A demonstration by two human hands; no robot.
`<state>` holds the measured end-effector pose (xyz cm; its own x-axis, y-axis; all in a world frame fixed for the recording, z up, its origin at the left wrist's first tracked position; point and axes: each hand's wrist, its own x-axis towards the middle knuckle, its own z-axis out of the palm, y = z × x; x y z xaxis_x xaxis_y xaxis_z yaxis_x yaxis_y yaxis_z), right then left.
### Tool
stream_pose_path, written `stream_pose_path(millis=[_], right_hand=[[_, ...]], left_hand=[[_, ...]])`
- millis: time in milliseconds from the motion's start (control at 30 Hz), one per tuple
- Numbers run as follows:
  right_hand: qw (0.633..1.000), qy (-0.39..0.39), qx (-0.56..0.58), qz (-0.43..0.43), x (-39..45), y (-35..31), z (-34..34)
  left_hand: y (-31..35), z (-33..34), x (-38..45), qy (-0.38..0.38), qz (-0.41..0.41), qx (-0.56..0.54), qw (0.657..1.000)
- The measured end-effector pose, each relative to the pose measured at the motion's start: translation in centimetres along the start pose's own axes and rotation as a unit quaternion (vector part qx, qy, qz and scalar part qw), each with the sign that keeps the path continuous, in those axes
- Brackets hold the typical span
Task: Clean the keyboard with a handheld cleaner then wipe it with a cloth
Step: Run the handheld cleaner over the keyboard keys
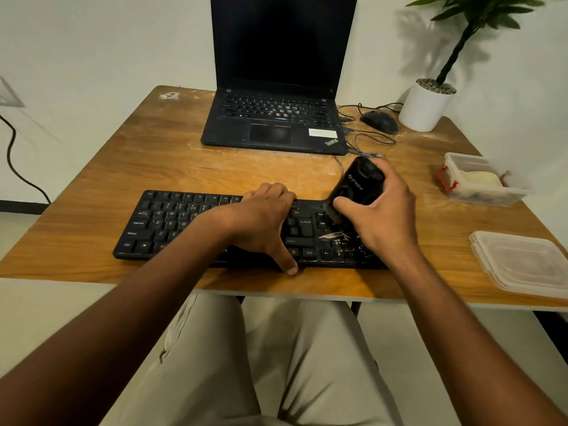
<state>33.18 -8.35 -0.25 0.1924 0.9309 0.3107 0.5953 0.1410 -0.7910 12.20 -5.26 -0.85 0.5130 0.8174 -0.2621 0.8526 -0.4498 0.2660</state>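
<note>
Wooden table (129, 155): bears everything in view. Open laptop (273, 121) at far centre, screen dark; potted plant (427, 106) at far right corner; mouse (379, 121) between the two, cable trailing toward the near side.

Keyboard (172, 222): black, full width, near table edge. Long axis left to right, parallel to that edge. Pale debris visible on keys around the arrow cluster at the right end; remaining keys look clean, as far as can be told.

Clear container (482, 179) with red clips and loose lid (522, 262): right side of table, well apart from keyboard. No cloth identifiable (pale contents in container too unclear to name).

Handheld cleaner (359, 186): black, oblong, above right end of keyboard. Long axis tilted, rear end up and away, brush end down and toward the left, touching keys just beyond the debris.

Right hand (384, 210): wrapped around cleaner body, thumb across near face, fingers curled behind. Firm hold.

Left hand (264, 219): flat on keyboard centre, fingers hooked over far edge, thumb at near edge. Steadying press, nothing gripped.

Governing relation: debris lies nearward of brush tip, directly beneath right hand. Likely next stroke: short pull toward near edge, across keyboard's short axis. Wiping not yet started.
</note>
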Motion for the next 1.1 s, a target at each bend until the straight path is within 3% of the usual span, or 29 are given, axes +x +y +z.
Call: stream_pose_path(millis=[100,233,333,467,700,900,1100], right_hand=[[1.0,-0.017,-0.009,-0.011,-0.7,0.4,1.0],[0.998,0.018,-0.06,0.005,-0.2,1.1,-0.5],[0.999,0.039,-0.027,0.006,0.2,0.5,-0.5],[1.0,0.0,0.028,0.015,-0.1,-0.3,1.7],[0.998,0.034,-0.054,0.018,0.2,1.0,-0.5],[1.0,0.009,0.013,0.011,-0.3,-0.3,1.8],[0.997,0.031,-0.069,0.013,-0.1,1.1,-0.1]], left_hand=[[0.0,0.0,0.0,0.001,-0.001,-0.004,1.0],[-0.1,0.0,0.1,0.0,0.001,0.0,1.0],[0.0,0.0,0.1,-0.002,0.001,0.001,1.0],[0.0,0.0,0.1,0.001,-0.002,-0.004,1.0],[-0.1,0.0,0.2,-0.004,0.002,0.001,1.0],[0.0,0.0,0.2,-0.002,-0.001,-0.001,1.0],[-0.1,0.0,0.1,-0.007,0.0,0.002,1.0]])
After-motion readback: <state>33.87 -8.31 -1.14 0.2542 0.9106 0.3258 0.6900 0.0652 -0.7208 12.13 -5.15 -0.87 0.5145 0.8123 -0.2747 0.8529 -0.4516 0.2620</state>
